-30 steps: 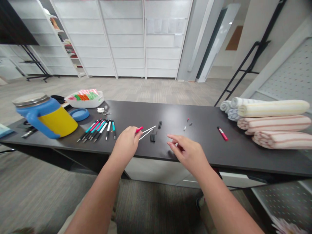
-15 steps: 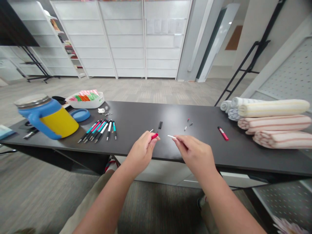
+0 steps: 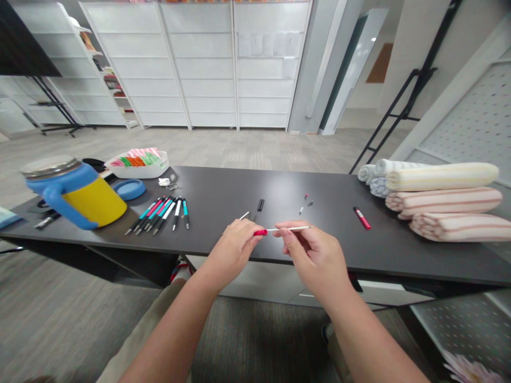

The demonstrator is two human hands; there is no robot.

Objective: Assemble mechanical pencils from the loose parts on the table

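Note:
My left hand [image 3: 235, 247] is closed around a red pen barrel [image 3: 260, 232], whose end pokes out past the fingertips. Between the fingers of my right hand [image 3: 313, 252] is a thin white pen refill [image 3: 297, 229]. One end of the refill meets the mouth of the barrel; how deep it sits inside cannot be seen. Just beyond my left hand a slim light rod [image 3: 244, 215] shows, partly hidden. Two short black pieces [image 3: 261, 205] lie on the dark table behind the hands. Small pen parts [image 3: 306, 197] are scattered to their right.
Several assembled pens [image 3: 159, 215] lie in a row at left, beside a tipped blue and yellow mug [image 3: 88, 197] and its blue lid [image 3: 129, 189]. A white basket [image 3: 139, 171] stands behind. At right are a red and black pen piece [image 3: 362, 218] and rolled towels [image 3: 447, 202].
My hands have come together. The refill, earlier apart from the red barrel, now lines up with it and touches its end. The right hand has turned, and more of the refill shows.

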